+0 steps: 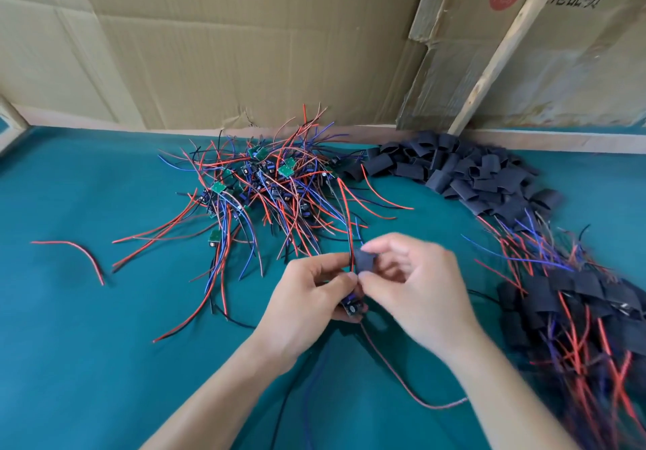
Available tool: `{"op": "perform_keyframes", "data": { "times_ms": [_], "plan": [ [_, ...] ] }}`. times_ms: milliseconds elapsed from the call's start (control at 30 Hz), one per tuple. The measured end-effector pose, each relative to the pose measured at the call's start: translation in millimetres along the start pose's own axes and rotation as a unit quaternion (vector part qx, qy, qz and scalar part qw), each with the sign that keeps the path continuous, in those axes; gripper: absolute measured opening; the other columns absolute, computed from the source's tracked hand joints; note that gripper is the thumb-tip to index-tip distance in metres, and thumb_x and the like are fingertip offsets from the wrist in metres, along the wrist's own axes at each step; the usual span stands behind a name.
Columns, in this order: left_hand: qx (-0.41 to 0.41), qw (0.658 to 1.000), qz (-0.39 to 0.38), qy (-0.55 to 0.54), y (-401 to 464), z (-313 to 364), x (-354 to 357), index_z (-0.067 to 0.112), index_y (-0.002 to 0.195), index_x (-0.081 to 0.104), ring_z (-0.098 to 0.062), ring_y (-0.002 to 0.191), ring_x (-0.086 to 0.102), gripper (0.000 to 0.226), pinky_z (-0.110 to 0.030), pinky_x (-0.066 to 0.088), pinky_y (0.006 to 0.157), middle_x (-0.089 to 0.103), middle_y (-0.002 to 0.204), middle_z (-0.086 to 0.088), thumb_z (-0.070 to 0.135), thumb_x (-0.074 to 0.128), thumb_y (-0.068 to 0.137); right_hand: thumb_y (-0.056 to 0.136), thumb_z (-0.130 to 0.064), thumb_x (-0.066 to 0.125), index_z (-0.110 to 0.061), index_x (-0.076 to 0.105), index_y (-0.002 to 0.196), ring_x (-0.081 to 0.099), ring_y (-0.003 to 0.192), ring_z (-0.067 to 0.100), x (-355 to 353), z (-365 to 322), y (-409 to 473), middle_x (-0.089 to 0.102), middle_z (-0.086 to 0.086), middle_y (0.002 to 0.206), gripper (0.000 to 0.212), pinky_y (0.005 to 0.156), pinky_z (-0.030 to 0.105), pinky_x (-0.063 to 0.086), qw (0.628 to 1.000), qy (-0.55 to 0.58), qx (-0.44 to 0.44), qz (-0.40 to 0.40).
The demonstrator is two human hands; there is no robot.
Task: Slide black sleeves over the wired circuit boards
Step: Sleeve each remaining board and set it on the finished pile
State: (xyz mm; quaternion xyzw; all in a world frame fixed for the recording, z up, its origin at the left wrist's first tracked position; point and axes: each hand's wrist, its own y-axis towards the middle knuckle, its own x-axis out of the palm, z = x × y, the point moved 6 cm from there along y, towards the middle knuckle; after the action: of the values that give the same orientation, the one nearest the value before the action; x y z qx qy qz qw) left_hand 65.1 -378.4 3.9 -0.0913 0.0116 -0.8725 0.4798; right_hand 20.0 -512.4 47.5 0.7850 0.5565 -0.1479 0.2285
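Centrally, right hand [412,285] pinching black sleeve [365,260], left hand [311,292] gripping circuit board [351,306]

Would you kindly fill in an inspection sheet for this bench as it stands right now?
Surface: green mat.
Job's things: pile of bare boards at centre; loose sleeves at back right; sleeved boards on right.
Clutter: stray red wire on left.
Grippers: left hand holds a board; right hand pinches a black sleeve on its wires.
Cables: nothing seen beyond board leads.
Surroundings: cardboard wall, wooden batten.
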Motion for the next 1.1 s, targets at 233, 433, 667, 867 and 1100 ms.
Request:
{"op": "perform_keyframes", "data": {
  "times_ms": [233, 433, 667, 867, 1100],
  "plan": [
    [0.028, 0.996, -0.022, 0.079, -1, 9, -2, 0.013, 0.097, 0.079, -0.019, 0.063, 0.055, 0.043, -0.029, 0.054, 0.063, 0.064, 0.074, -0.015, -0.008, 0.042, 0.094, 0.078, -0.013, 0.079, -0.027, 0.066, 0.085, 0.074, 0.065, 0.015, 9, 6, -17, 0.076, 0.000, 0.076, 0.020, 0.064, 0.017, 0.053, 0.993, 0.103, 0.025, -0.056],
    [0.027, 0.995, -0.048, 0.085, -4, 9, 5, 0.006, 0.094, 0.076, -0.018, 0.062, 0.054, 0.039, -0.025, 0.050, 0.061, 0.060, 0.068, -0.009, -0.011, 0.041, 0.096, 0.069, -0.025, 0.085, -0.027, 0.068, 0.082, 0.074, 0.065, 0.018, -3, 10, -17, 0.077, 0.001, 0.076, 0.022, 0.063, 0.019, 0.053, 0.992, 0.107, 0.036, -0.061],
    [0.025, 0.989, -0.048, 0.137, -6, 9, 4, 0.016, 0.091, 0.078, -0.017, 0.063, 0.064, 0.043, -0.027, 0.053, 0.062, 0.065, 0.070, -0.008, -0.010, 0.045, 0.095, 0.067, -0.030, 0.089, -0.028, 0.071, 0.085, 0.071, 0.068, 0.017, -8, 16, -13, 0.076, 0.000, 0.077, 0.026, 0.066, 0.023, 0.055, 0.993, 0.116, 0.021, -0.031],
    [0.013, 0.987, -0.019, 0.162, -5, 3, 1, 0.025, 0.105, 0.079, -0.019, 0.062, 0.067, 0.041, -0.030, 0.057, 0.060, 0.065, 0.067, -0.002, -0.003, 0.050, 0.096, 0.065, -0.038, 0.084, -0.028, 0.082, 0.094, 0.065, 0.066, 0.013, -20, 19, -10, 0.075, 0.006, 0.077, 0.031, 0.061, 0.025, 0.053, 0.978, 0.203, 0.043, 0.004],
    [0.120, 0.921, -0.036, 0.370, -11, 11, 12, 0.037, 0.106, 0.067, -0.025, 0.064, 0.061, 0.034, -0.035, 0.055, 0.066, 0.062, 0.071, -0.008, 0.022, 0.049, 0.081, 0.083, -0.020, 0.080, -0.021, 0.076, 0.087, 0.067, 0.066, 0.014, -71, 37, -8, 0.077, 0.000, 0.077, 0.006, 0.057, 0.021, 0.052, 0.935, 0.236, 0.046, 0.260]
  ]
}}
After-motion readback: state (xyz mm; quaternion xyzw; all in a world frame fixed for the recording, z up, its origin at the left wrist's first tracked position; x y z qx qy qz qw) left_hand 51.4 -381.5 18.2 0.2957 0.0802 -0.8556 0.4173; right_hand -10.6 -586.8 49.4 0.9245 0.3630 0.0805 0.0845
